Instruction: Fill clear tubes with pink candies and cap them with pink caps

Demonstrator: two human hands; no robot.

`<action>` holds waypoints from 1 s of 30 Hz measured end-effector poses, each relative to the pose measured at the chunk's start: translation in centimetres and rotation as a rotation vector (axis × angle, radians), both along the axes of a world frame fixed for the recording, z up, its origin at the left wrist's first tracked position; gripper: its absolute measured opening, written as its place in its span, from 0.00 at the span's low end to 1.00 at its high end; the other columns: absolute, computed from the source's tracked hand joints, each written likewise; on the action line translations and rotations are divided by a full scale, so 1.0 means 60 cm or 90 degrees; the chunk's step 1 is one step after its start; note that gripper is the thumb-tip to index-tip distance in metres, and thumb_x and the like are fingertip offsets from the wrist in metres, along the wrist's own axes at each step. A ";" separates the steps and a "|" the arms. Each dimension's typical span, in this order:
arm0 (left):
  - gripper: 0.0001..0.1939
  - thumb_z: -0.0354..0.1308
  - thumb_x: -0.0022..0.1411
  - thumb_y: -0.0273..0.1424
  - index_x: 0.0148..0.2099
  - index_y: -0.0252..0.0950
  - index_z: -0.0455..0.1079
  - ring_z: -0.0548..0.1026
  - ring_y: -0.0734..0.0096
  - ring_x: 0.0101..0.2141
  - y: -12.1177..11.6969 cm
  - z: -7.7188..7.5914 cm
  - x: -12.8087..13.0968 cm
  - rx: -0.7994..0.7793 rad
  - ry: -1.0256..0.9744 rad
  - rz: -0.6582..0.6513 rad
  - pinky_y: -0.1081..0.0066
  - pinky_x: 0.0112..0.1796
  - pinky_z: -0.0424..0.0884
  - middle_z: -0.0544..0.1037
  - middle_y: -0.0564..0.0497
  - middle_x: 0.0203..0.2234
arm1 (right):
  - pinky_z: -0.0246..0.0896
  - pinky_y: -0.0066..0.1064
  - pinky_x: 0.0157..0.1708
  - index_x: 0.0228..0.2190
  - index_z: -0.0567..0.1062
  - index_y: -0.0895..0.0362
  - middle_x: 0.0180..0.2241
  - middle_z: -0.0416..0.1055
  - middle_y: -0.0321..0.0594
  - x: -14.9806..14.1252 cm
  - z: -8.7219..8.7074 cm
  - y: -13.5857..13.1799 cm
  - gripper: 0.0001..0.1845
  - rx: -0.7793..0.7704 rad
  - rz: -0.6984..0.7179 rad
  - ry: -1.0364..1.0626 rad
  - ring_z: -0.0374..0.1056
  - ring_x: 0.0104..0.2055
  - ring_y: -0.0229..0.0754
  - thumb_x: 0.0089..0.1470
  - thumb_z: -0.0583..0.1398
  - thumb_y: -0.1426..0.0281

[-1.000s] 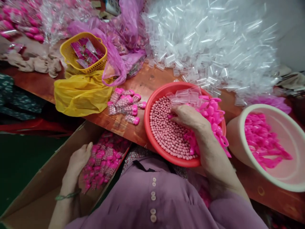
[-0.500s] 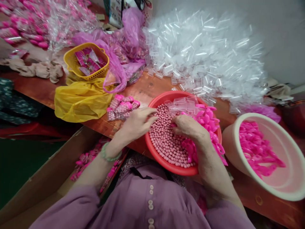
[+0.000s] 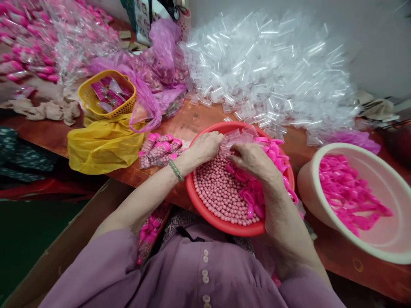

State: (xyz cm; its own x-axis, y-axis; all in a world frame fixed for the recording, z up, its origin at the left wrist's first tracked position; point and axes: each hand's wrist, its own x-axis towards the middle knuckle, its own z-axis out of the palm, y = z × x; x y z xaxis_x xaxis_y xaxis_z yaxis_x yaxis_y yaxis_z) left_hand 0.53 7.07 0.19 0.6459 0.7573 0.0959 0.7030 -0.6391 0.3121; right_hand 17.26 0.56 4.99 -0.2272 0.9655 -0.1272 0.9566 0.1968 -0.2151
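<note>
A red basin (image 3: 205, 208) holds pink beads (image 3: 218, 188), glossy pink plastic pieces (image 3: 253, 194) and several clear plastic cases (image 3: 239, 137) at its far side. Over the basin's far left part is my left hand (image 3: 208, 147), fingers closed at the left end of a clear case. My right hand (image 3: 253, 159) is just to the right, above the beads and beside the pink pieces. Its fingers are curled together, and whatever they hold is hidden. Left of the basin lie filled cases (image 3: 159, 149) with pink caps and beads inside.
A white tub (image 3: 313, 184) with pink pieces stands at the right. Behind the basin rises a large heap of clear cases (image 3: 269, 72). A yellow basket (image 3: 107, 113), a yellow bag (image 3: 105, 147) and a purple bag (image 3: 163, 38) are at the left. Below the table is a cardboard box (image 3: 77, 235).
My left hand has moved right and away from me, from the basin's left rim to the clear cases, and its fingers have closed. My right hand has shifted slightly away from me.
</note>
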 end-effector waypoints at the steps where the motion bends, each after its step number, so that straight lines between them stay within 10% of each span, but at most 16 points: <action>1: 0.15 0.47 0.67 0.22 0.45 0.28 0.76 0.77 0.62 0.39 -0.003 0.005 -0.007 -0.016 -0.025 0.019 0.67 0.41 0.68 0.80 0.39 0.38 | 0.66 0.36 0.40 0.43 0.78 0.60 0.38 0.80 0.49 0.004 -0.006 0.003 0.12 0.047 -0.010 0.054 0.75 0.39 0.49 0.59 0.60 0.69; 6: 0.12 0.55 0.64 0.33 0.38 0.31 0.76 0.75 0.68 0.31 -0.032 0.029 -0.050 -0.241 -0.278 0.076 0.69 0.36 0.68 0.79 0.47 0.29 | 0.70 0.40 0.42 0.56 0.71 0.62 0.47 0.77 0.53 0.007 -0.034 0.009 0.27 0.135 0.036 0.263 0.75 0.40 0.47 0.56 0.64 0.68; 10: 0.11 0.59 0.59 0.36 0.39 0.31 0.74 0.75 0.73 0.27 -0.052 0.037 -0.081 -0.570 -0.510 0.086 0.73 0.33 0.70 0.79 0.50 0.27 | 0.69 0.38 0.41 0.57 0.71 0.61 0.46 0.77 0.48 -0.009 -0.027 0.003 0.32 0.053 0.115 0.390 0.74 0.39 0.45 0.54 0.67 0.62; 14: 0.11 0.63 0.56 0.34 0.37 0.31 0.74 0.74 0.75 0.25 -0.055 0.050 -0.092 -0.685 -0.513 0.061 0.74 0.32 0.71 0.77 0.51 0.25 | 0.68 0.36 0.40 0.56 0.72 0.58 0.41 0.78 0.43 -0.013 -0.011 -0.003 0.33 -0.109 0.132 0.502 0.73 0.39 0.43 0.52 0.69 0.59; 21: 0.09 0.58 0.61 0.31 0.34 0.31 0.77 0.72 0.74 0.27 -0.061 0.042 -0.073 -0.423 -0.365 0.058 0.74 0.31 0.66 0.76 0.52 0.23 | 0.63 0.31 0.32 0.38 0.72 0.56 0.29 0.72 0.33 -0.011 -0.042 0.015 0.17 -0.171 0.063 0.609 0.67 0.29 0.38 0.50 0.67 0.61; 30: 0.14 0.53 0.64 0.26 0.42 0.29 0.80 0.79 0.66 0.38 -0.085 0.000 -0.067 -0.056 -0.412 0.166 0.69 0.44 0.69 0.84 0.42 0.37 | 0.60 0.31 0.39 0.37 0.76 0.61 0.35 0.79 0.47 -0.061 -0.074 0.014 0.07 -0.014 0.015 0.216 0.73 0.37 0.44 0.58 0.59 0.72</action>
